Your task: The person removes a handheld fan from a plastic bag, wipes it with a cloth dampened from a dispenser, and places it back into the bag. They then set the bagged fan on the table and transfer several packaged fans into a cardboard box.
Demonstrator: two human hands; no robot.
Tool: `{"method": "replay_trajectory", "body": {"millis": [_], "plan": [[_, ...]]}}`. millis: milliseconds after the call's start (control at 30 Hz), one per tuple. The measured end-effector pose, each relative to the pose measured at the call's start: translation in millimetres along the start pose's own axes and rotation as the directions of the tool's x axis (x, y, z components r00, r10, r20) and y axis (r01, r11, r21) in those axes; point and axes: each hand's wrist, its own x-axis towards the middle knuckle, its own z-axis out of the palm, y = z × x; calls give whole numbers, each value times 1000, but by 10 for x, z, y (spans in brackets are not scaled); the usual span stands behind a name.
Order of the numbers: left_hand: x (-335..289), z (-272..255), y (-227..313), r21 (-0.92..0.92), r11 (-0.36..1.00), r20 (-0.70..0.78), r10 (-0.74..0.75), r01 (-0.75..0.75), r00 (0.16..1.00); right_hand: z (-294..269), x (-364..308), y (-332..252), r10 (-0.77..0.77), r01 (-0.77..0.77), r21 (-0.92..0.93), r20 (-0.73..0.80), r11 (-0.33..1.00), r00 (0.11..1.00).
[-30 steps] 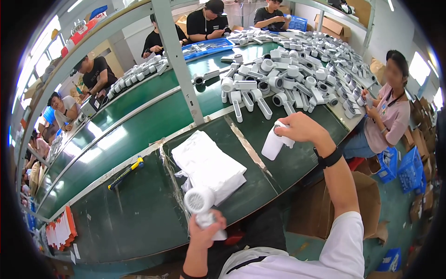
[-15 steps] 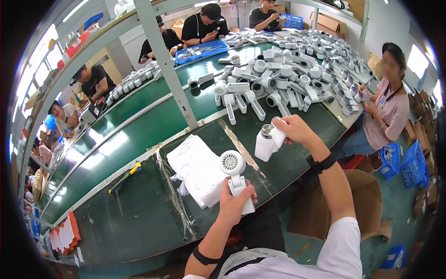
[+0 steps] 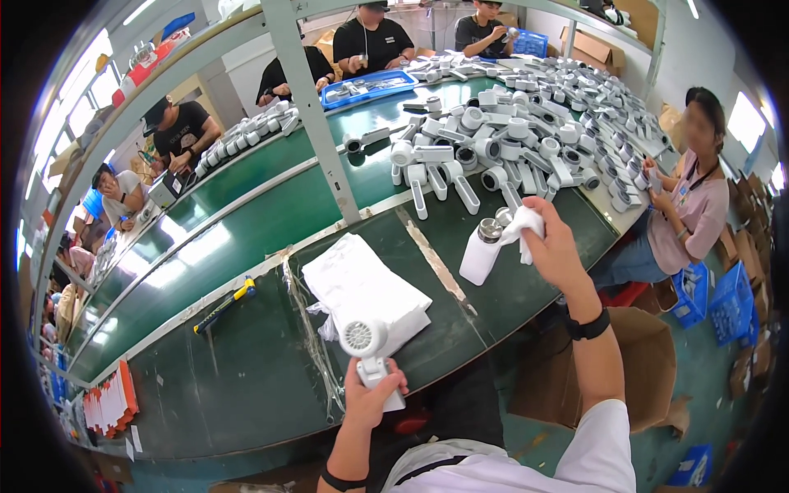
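A white handheld fan [image 3: 364,338] with a round slotted head is in my left hand [image 3: 371,396], fingers wrapped round its handle near the table's front edge. My right hand [image 3: 555,251] pinches a crumpled white cloth [image 3: 528,223]. Beside the cloth, a white bottle [image 3: 480,260] with a metal top stands on the dark green table [image 3: 246,382]; whether cloth and top touch, I cannot tell. Between the hands lies a stack of folded white cloths [image 3: 362,283], just beyond the fan.
Many white and grey handheld fans [image 3: 493,148] are heaped at the far right. A yellow and black utility knife [image 3: 224,305] lies at left. A metal post [image 3: 316,123] rises past the bench, and a cardboard box [image 3: 633,361] stands below right. Co-workers sit around the line.
My left hand has carried the fan left and toward me. My right hand has moved right with the cloth, from over the bottle's top to its side.
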Motion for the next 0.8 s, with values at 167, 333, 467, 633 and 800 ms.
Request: {"method": "replay_trajectory", "body": {"millis": [167, 333, 467, 633, 800], "plan": [[-156, -320, 78, 6, 996, -105, 89, -89, 990, 154, 155, 42, -187, 219, -298, 132, 929, 973], [-290, -599, 75, 29, 992, -208, 128, -125, 970, 232, 147, -7, -409, 478, -446, 248, 757, 878], [-334, -724, 35, 20, 993, -237, 122, -120, 964, 145, 174, 57, -294, 409, -366, 330, 836, 897], [-325, -733, 17, 11, 992, -247, 121, -122, 961, 198, 226, 43, -118, 255, -345, 372, 903, 921], [-297, -731, 39, -20, 992, -259, 117, -127, 959, 246, 191, 33, -252, 431, -397, 428, 810, 868]]}}
